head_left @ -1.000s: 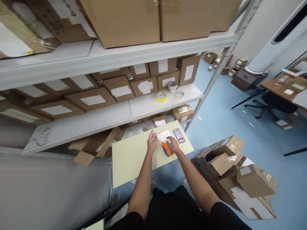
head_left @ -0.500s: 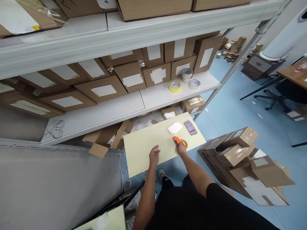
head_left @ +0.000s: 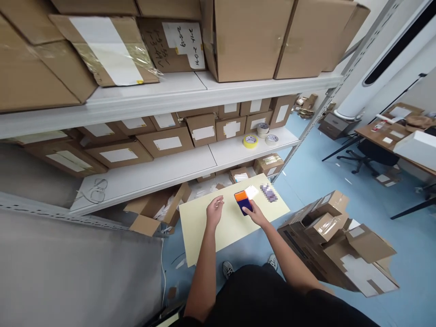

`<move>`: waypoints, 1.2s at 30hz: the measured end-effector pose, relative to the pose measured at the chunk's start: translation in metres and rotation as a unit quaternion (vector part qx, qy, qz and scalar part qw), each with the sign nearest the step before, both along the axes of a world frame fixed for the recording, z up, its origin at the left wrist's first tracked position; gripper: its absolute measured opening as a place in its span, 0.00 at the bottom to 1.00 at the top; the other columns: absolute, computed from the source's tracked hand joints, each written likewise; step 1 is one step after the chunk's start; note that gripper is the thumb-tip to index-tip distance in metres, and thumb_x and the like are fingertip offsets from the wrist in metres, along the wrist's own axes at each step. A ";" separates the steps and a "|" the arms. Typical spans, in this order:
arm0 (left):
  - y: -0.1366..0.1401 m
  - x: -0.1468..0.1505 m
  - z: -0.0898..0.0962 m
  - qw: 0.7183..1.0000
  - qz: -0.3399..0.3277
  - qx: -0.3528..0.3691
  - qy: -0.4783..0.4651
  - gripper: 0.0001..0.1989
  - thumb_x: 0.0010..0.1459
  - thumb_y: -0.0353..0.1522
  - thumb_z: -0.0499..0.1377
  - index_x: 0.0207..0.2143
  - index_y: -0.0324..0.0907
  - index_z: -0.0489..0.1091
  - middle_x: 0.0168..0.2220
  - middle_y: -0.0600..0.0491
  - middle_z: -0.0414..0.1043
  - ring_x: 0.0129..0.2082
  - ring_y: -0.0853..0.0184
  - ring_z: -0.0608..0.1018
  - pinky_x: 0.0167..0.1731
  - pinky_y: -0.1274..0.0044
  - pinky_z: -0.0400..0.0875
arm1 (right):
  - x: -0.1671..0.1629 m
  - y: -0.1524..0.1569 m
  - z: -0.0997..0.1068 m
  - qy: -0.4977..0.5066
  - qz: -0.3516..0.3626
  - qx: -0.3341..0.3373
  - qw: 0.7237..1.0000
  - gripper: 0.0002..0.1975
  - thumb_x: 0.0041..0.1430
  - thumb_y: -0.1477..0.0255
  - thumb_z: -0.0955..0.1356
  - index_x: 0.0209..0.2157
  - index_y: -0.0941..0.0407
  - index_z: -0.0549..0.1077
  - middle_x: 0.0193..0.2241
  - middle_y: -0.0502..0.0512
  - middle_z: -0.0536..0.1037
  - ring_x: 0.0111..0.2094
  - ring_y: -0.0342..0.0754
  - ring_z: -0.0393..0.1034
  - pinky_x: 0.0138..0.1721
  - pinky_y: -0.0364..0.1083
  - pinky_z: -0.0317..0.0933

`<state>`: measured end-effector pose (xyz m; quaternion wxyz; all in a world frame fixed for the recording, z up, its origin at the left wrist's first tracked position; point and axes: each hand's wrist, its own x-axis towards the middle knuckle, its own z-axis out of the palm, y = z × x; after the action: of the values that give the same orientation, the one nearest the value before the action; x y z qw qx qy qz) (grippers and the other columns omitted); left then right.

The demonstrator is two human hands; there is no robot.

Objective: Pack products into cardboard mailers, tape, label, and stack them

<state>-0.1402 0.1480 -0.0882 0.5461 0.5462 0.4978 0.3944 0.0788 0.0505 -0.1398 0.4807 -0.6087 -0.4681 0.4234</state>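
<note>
In my right hand (head_left: pixel 256 213) is an orange and dark blue tape dispenser (head_left: pixel 242 203), raised over the pale yellow tabletop (head_left: pixel 207 236). My left hand (head_left: pixel 214 212) hovers over the left part of that tabletop, apart from the dispenser. Its fingers are loosely curled and parted, with nothing visible in them. Behind the dispenser lies a white card or paper (head_left: pixel 252 191), partly hidden by it. A blurred-out purple item (head_left: pixel 269 192) rests at the table's far right.
Grey shelving (head_left: pixel 163 170) stands behind the table, holding labelled cartons (head_left: pixel 166 142) and several tape rolls (head_left: pixel 250 141). An opened carton (head_left: pixel 146 223) sits left of the table. Stacked boxes (head_left: pixel 327 227) stand on the floor to the right.
The tape dispenser has moved left and been turned, showing a broad orange and blue side; its yellow roll is out of sight. My left hand shifted slightly, and the view tilted up.
</note>
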 end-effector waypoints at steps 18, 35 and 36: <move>0.031 0.005 0.154 0.973 -0.132 0.159 0.102 0.14 0.60 0.41 0.59 0.30 0.41 0.79 0.30 0.51 0.81 0.32 0.63 0.79 0.35 0.75 0.72 | 0.005 0.033 0.121 -0.034 0.162 0.086 0.982 0.22 0.60 0.52 0.73 0.46 0.53 0.73 0.39 0.53 0.75 0.40 0.52 0.69 0.41 0.48 0.65; 0.051 0.091 0.196 0.899 -0.047 0.349 0.259 0.12 0.65 0.32 0.55 0.33 0.45 0.78 0.34 0.49 0.78 0.35 0.62 0.77 0.40 0.72 0.71 | 0.081 0.097 0.127 0.002 0.205 0.133 0.970 0.21 0.59 0.53 0.73 0.46 0.53 0.75 0.38 0.53 0.76 0.40 0.53 0.70 0.41 0.49 0.66; 0.050 0.096 0.196 0.887 -0.036 0.374 0.270 0.12 0.66 0.32 0.54 0.34 0.45 0.78 0.34 0.48 0.78 0.36 0.61 0.77 0.42 0.72 0.71 | 0.085 0.098 0.127 0.005 0.205 0.133 0.970 0.22 0.59 0.53 0.73 0.46 0.53 0.75 0.38 0.53 0.76 0.40 0.53 0.70 0.41 0.49 0.65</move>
<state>-0.0446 0.1977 0.1074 0.1597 0.8128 0.4217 0.3687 0.1633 0.1489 -0.0127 0.4626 -0.4278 -0.6326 0.4503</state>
